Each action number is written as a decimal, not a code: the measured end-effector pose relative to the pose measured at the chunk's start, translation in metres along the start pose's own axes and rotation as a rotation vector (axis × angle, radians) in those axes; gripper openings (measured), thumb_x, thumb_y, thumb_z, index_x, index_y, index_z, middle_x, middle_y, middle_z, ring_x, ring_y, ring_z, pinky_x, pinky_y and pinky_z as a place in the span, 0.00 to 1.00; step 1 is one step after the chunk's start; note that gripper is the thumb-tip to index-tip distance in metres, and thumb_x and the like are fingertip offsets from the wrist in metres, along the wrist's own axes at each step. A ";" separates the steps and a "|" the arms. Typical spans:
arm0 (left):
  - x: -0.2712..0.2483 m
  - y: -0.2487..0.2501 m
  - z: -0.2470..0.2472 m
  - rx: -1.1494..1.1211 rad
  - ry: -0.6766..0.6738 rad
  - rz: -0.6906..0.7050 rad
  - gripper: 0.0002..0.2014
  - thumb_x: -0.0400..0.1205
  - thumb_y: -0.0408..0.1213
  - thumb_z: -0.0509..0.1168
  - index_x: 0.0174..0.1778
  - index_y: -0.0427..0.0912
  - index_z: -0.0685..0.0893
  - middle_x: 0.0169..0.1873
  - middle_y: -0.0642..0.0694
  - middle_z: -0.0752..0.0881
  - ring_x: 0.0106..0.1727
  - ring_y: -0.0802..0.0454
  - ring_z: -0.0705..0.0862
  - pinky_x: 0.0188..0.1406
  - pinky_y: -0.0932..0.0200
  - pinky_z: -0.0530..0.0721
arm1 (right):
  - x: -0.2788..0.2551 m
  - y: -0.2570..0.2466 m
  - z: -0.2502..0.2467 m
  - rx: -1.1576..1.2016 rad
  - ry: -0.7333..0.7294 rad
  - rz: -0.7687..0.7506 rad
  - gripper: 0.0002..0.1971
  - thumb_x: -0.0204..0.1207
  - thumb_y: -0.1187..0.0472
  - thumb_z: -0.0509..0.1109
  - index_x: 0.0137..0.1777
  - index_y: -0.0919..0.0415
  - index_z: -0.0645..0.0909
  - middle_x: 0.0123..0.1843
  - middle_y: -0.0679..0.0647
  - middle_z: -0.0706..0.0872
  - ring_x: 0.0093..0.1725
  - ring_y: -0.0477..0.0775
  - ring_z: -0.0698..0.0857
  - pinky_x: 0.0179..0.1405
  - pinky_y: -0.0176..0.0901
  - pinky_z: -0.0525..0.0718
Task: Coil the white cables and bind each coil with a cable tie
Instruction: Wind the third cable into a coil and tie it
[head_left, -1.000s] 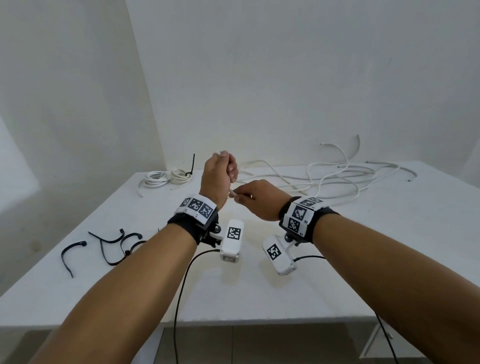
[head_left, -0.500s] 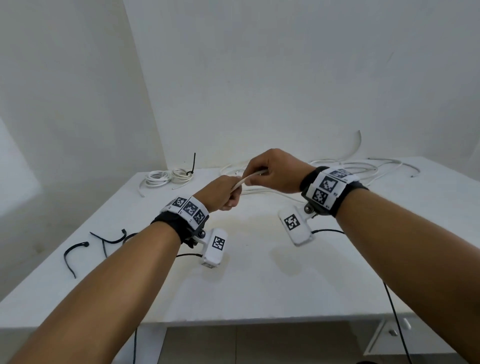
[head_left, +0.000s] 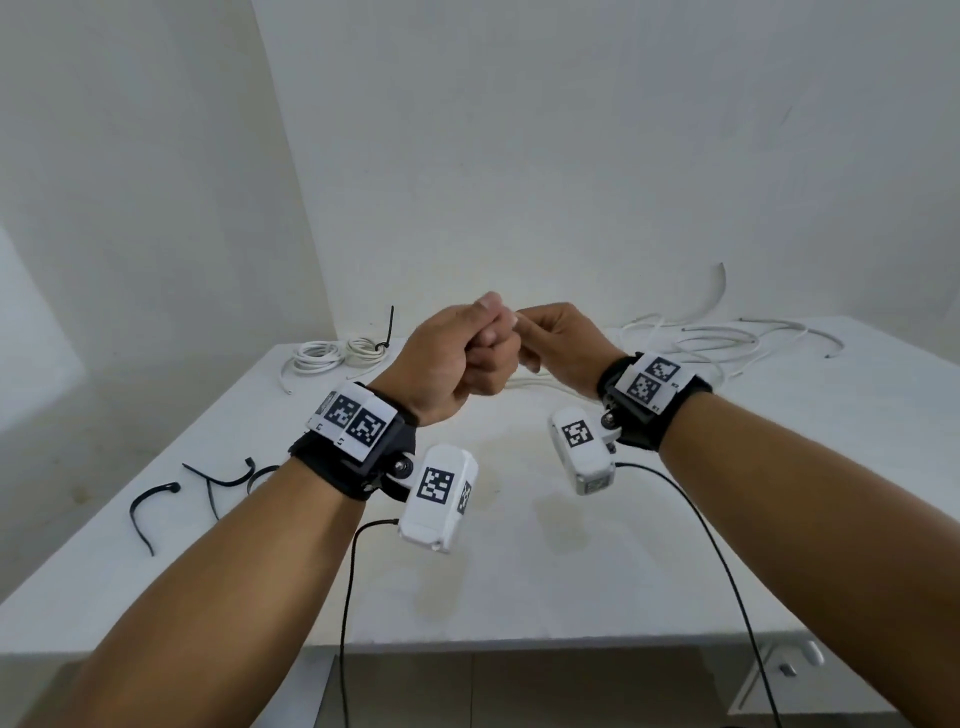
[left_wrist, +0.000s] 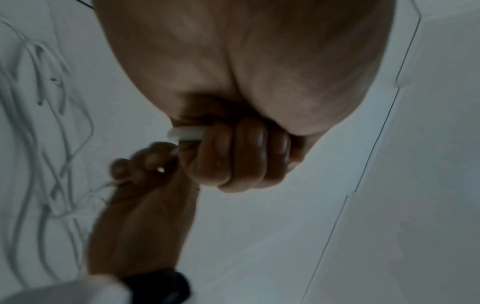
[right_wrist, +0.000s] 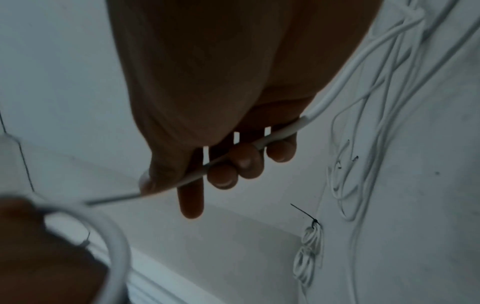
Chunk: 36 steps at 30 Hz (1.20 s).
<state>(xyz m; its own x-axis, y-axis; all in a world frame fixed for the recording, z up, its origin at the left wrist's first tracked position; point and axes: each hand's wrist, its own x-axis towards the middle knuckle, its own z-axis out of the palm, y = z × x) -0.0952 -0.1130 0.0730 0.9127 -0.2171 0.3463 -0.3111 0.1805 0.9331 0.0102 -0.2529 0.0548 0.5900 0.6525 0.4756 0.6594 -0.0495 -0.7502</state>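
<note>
My left hand (head_left: 467, 358) is a fist raised above the white table (head_left: 519, 571). In the left wrist view its fingers (left_wrist: 246, 156) curl round loops of a white cable (left_wrist: 185, 132). My right hand (head_left: 558, 348) sits right beside it, nearly touching. The right wrist view shows the same cable (right_wrist: 259, 144) running across the right hand's curled fingers (right_wrist: 244, 160) and under the thumb. From there it trails to the tangle of loose white cables (head_left: 717, 343) at the back right. A finished coil (head_left: 332, 353) with a black tie (head_left: 387, 332) lies at the back left.
Several loose black cable ties (head_left: 208, 483) lie on the table's left side. Black camera leads (head_left: 727, 571) hang from both wrists over the front edge. White walls stand close behind and to the left. A drawer handle (head_left: 787, 667) shows below the table at right.
Both hands have risen and come together. The right hand, which was pulling cable out to the right half a second ago, has brought it back to the left fist.
</note>
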 end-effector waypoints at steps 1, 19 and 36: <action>0.003 0.005 0.001 -0.041 0.001 0.044 0.22 0.85 0.49 0.49 0.25 0.49 0.72 0.19 0.55 0.65 0.18 0.60 0.61 0.19 0.64 0.54 | -0.001 0.001 0.007 -0.011 -0.011 0.009 0.25 0.88 0.54 0.61 0.33 0.71 0.78 0.21 0.44 0.75 0.23 0.45 0.69 0.28 0.37 0.70; 0.025 -0.040 -0.031 0.736 0.510 0.065 0.24 0.91 0.46 0.48 0.27 0.45 0.65 0.21 0.49 0.65 0.23 0.51 0.63 0.26 0.57 0.63 | -0.018 -0.005 0.043 -0.631 -0.395 0.061 0.17 0.87 0.50 0.58 0.48 0.59 0.84 0.37 0.49 0.83 0.38 0.51 0.80 0.44 0.50 0.81; 0.007 -0.057 -0.028 0.567 0.150 -0.441 0.34 0.87 0.62 0.35 0.25 0.42 0.65 0.20 0.47 0.63 0.21 0.53 0.58 0.21 0.63 0.57 | -0.010 -0.008 -0.016 -0.496 -0.206 0.009 0.06 0.71 0.55 0.81 0.42 0.56 0.89 0.32 0.39 0.84 0.32 0.34 0.80 0.31 0.24 0.75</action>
<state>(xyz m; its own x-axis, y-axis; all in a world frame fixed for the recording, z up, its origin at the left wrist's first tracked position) -0.0636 -0.0985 0.0193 0.9985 -0.0138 -0.0520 0.0412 -0.4262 0.9037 0.0063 -0.2708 0.0636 0.5260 0.7829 0.3322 0.8251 -0.3749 -0.4228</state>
